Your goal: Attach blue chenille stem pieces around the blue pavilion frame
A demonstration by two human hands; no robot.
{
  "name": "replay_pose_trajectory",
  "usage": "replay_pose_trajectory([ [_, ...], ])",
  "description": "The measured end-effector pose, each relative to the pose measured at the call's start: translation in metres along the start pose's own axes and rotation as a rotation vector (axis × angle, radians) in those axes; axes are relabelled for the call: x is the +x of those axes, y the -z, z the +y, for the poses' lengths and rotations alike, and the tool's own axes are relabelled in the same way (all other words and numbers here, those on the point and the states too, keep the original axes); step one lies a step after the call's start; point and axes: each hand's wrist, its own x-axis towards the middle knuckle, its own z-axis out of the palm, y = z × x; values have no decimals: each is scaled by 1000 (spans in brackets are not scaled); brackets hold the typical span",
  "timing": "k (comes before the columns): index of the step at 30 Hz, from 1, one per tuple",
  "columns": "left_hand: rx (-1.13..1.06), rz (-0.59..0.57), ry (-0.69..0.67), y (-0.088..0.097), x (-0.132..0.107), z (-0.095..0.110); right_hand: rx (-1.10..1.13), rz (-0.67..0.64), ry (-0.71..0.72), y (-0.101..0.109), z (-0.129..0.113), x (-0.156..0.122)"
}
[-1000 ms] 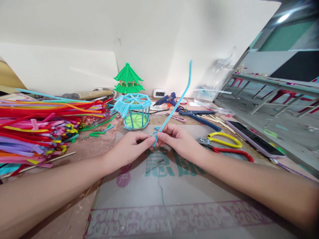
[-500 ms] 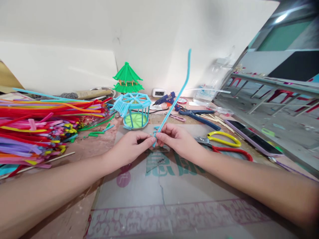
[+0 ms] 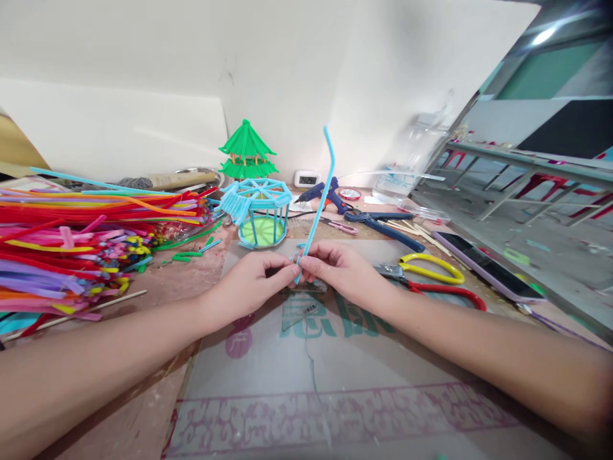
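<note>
Between my two hands a light blue pipe cleaner [image 3: 317,220] stands up, its top end bent over. My right hand [image 3: 342,271] pinches it near its lower end. My left hand [image 3: 261,281] is closed too, thumb and finger meeting at that same lower end. Short blue bits show just behind the fingertips, partly hidden. Beyond my hands stands a small blue pavilion frame [image 3: 262,214] with a pale green floor and a fringe of blue pieces on its left side. A green tiered roof [image 3: 246,150] rises behind it.
Bundles of coloured pipe cleaners [image 3: 71,249] lie at the left. To the right are scissors [image 3: 431,278] with yellow and red handles, blue pliers [image 3: 383,223], a phone [image 3: 483,262] and wooden sticks [image 3: 412,229]. A glue gun [image 3: 325,193], clock [image 3: 306,179] and clear bottle [image 3: 402,166] stand behind.
The upper part of the pipe cleaner has swung left and stands more upright, its bent tip now leaning left. Both hands stay in nearly the same place.
</note>
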Motion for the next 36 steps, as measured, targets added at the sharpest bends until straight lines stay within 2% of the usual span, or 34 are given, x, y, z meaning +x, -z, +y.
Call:
replay_pose_trajectory([
  [6, -35, -17, -33, -1, 0, -1, -15, 54, -30, 1, 0, -1],
  [10, 29, 8, -22, -2, -1, 0, -9, 79, -7, 2, 0, -2],
  [25, 167, 84, -112, -3, -4, 3, -26, 59, -2, 1, -2, -3],
  [36, 177, 76, -66, -2, -4, 3, -48, 48, -8, 1, -3, -3],
])
